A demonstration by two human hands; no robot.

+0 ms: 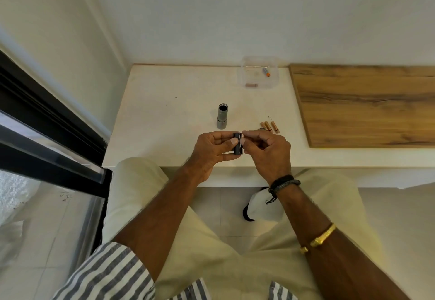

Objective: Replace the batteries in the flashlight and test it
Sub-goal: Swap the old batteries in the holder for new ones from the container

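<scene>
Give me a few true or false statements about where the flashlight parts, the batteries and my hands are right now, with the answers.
1. The grey flashlight body stands upright on the white table, with no hand on it. True.
2. The left hand grips the black battery holder. True.
3. The three loose batteries lie on the wooden board. False: they lie on the white table, beside the board.
4. The right hand rests flat on the table. False: it is raised, and its fingers pinch at the end of the black battery holder.
5. The clear container sits at the table's near edge. False: it sits at the far edge, by the wall.
</scene>
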